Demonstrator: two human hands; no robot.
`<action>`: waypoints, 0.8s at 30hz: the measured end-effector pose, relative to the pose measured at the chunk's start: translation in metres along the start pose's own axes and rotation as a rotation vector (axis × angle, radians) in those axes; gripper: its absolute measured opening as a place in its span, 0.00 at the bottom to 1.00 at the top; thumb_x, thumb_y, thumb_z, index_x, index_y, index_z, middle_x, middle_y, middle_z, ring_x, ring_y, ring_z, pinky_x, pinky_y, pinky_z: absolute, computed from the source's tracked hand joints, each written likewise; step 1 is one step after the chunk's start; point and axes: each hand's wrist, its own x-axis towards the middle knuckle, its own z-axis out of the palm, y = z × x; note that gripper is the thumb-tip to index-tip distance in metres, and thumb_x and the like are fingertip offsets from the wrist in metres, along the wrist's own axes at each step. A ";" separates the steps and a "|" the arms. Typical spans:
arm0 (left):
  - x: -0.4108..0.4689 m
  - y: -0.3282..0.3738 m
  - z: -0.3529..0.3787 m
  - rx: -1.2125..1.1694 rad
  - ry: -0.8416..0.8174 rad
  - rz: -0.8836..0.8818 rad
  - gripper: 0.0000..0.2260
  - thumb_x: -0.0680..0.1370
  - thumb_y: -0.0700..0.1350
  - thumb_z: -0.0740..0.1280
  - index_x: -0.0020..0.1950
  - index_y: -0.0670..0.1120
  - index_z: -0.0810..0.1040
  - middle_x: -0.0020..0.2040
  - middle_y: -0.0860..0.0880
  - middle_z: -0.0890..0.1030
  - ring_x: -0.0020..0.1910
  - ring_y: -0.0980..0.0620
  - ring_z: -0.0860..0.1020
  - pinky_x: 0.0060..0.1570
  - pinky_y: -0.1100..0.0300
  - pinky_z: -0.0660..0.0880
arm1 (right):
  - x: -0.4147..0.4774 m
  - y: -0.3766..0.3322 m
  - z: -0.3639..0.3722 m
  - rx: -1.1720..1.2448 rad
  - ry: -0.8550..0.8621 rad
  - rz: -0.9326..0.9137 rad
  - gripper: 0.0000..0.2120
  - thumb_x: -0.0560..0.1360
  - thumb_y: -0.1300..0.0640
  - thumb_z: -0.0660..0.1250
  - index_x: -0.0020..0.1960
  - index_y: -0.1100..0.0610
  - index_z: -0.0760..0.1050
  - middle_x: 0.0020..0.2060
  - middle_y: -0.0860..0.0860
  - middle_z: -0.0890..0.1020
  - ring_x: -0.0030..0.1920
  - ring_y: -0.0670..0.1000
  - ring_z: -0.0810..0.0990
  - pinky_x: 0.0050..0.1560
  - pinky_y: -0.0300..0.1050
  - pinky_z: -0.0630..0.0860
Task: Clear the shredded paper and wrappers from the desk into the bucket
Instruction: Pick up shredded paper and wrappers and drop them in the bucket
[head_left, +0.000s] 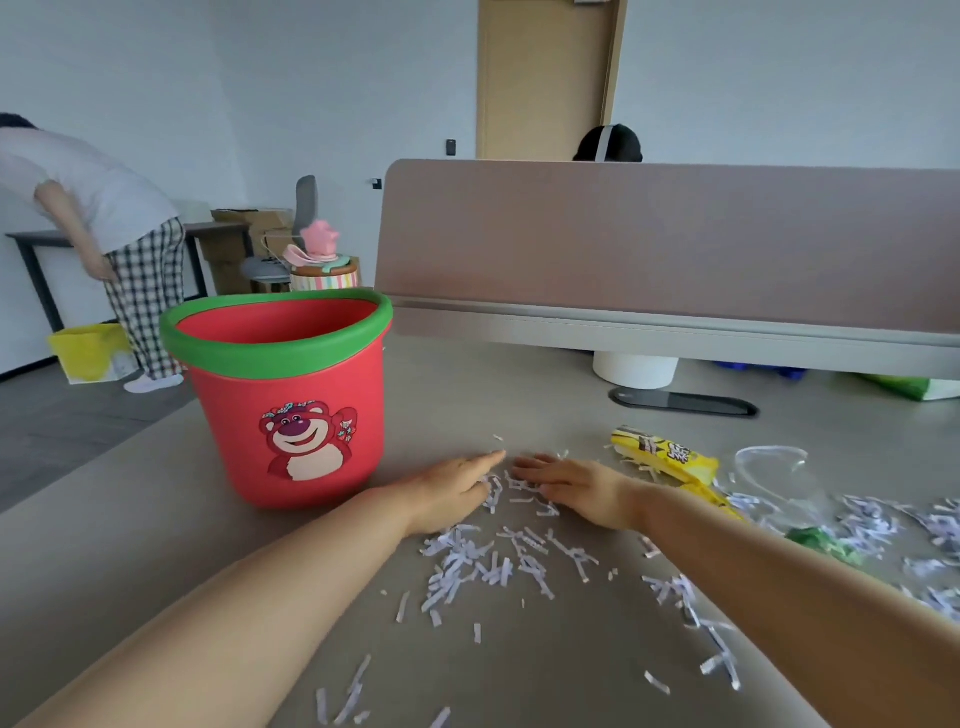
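Grey desk (519, 384), bucket (291, 395) near left edge; left hand (457, 488), right hand (571, 486) flat, splayed on shredded paper (498, 561)

A grey desk (519, 395) carries everything. On its left part stands a red bucket (296, 410) with a green rim, upright. Shredded paper (483, 561) lies scattered over the near middle and out to the right edge. At right, a yellow wrapper (670, 457) lies among the shreds, with a clear plastic piece (774, 462) just right of it and a green wrapper (821, 540) nearer. Both hands, left (457, 493) and right (576, 491), rest flat on the paper. Farther back is a dark cable slot (685, 402).
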 end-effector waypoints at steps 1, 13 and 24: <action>-0.010 0.003 0.002 0.015 -0.003 0.025 0.22 0.81 0.44 0.53 0.76 0.51 0.54 0.76 0.48 0.60 0.75 0.52 0.59 0.71 0.61 0.56 | -0.011 -0.002 0.002 0.002 -0.003 -0.016 0.19 0.80 0.60 0.54 0.70 0.53 0.64 0.74 0.46 0.60 0.74 0.44 0.54 0.73 0.38 0.46; 0.000 0.033 -0.008 0.212 0.069 -0.041 0.24 0.82 0.49 0.52 0.76 0.41 0.52 0.78 0.45 0.50 0.77 0.49 0.48 0.74 0.58 0.47 | -0.087 -0.012 -0.006 -0.043 0.284 0.058 0.15 0.78 0.60 0.57 0.62 0.54 0.74 0.68 0.48 0.72 0.64 0.46 0.72 0.65 0.36 0.64; 0.025 0.040 0.010 0.062 -0.029 -0.032 0.22 0.82 0.50 0.50 0.76 0.48 0.54 0.77 0.48 0.55 0.76 0.51 0.54 0.75 0.56 0.50 | -0.103 0.012 -0.006 -0.097 0.291 0.208 0.17 0.78 0.57 0.58 0.67 0.56 0.69 0.70 0.52 0.68 0.71 0.51 0.65 0.72 0.44 0.60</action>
